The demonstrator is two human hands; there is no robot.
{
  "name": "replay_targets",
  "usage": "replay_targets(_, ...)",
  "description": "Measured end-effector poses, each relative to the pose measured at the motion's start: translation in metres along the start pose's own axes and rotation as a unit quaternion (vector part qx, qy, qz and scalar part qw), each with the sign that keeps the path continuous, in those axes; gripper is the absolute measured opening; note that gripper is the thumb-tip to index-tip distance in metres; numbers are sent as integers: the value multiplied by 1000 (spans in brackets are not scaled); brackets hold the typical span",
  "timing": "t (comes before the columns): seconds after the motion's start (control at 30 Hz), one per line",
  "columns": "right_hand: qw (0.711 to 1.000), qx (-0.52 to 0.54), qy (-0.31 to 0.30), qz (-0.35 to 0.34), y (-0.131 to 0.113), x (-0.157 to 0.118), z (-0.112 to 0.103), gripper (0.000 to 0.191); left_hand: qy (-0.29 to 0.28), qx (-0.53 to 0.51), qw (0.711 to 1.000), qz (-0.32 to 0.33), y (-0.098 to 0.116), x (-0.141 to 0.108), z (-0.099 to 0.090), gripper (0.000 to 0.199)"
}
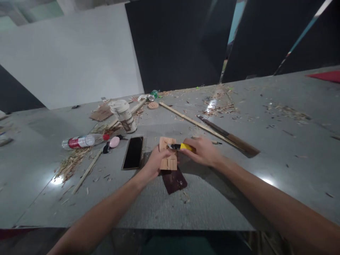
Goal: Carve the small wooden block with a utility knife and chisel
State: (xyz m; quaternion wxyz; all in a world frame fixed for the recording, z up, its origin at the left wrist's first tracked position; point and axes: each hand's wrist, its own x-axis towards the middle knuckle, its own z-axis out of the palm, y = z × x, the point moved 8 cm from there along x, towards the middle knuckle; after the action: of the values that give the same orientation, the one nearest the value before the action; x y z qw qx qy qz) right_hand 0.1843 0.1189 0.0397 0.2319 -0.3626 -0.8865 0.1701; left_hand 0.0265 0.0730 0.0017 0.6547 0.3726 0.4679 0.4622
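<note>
A small light-wood block point(169, 163) with carved recesses lies at the centre, above a dark red-brown sheet point(174, 181). My left hand point(154, 162) grips the block by its left side, thumb on top. Wrapped in my right hand point(203, 150) is a yellow utility knife point(186, 147), its blade pointing left and touching or just over the block's upper face. A thin pointed tool point(216, 142) lies beside my right hand, partly hidden by it. Just left of my left hand is a black phone point(133, 153).
Left of the phone are a plastic bottle point(82, 141), a paper cup point(124, 117) and a pile of shavings point(71, 163). A green can point(153, 95) lies at the back. A long wood strip point(193, 121) and a dark brown-handled tool point(233, 139) stretch across the right.
</note>
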Motion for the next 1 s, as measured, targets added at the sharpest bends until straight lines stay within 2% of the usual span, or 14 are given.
replay_targets(0.23,993,-113,25,-35,-9,-1,1,46,-26,4,1000,-4,-1,1,1,35)
replay_targets(0.43,978,-190,85,-20,-17,-6,-10,42,-55,30,998,5,11,-1,-1,27)
replay_targets(0.77,964,-232,131,-1,-25,-2,-16,51,-126,77,989,10,36,-1,-7,30)
replay_targets(0.9,964,-235,120,11,-26,1,-10,42,-142,103,985,-1,48,3,-19,32)
replay_targets(1.0,967,-228,107,23,-22,5,-3,34,-168,120,978,-23,51,4,-21,28)
